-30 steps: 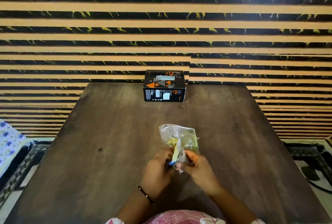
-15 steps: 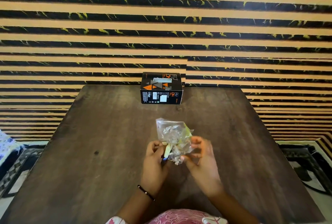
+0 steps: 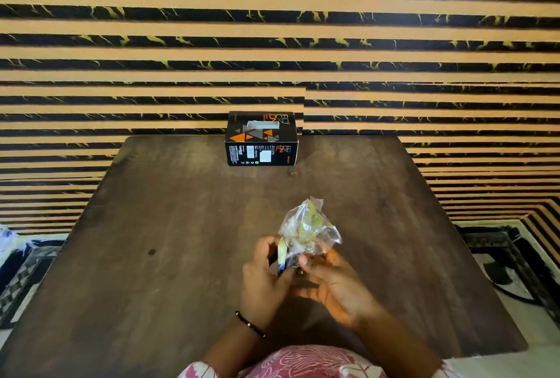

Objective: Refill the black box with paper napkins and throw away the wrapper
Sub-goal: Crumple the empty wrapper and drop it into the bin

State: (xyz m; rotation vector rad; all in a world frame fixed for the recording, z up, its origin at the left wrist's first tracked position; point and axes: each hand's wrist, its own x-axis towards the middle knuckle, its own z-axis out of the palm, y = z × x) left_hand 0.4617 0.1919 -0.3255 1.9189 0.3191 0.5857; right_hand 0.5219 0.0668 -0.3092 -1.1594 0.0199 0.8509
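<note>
Near edge: left hand (image 3: 263, 283) & right hand (image 3: 335, 285), both grips pinching the crumpled clear wrapper (image 3: 307, 230) at its lower end, held just above the table (image 3: 169, 256). Bracelet (image 3: 250, 323) on left wrist. Far, at 12 o'clock: black box (image 3: 262, 138) w/ top slot, standing at table's far edge, well apart from wrapper.

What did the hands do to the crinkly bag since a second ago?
Both hands, left hand and right hand, kept hold of the clear wrapper and scrunched it from a flatter pouch into a tighter, crumpled bunch that leans right. The black box stayed at the far edge of the table.
</note>
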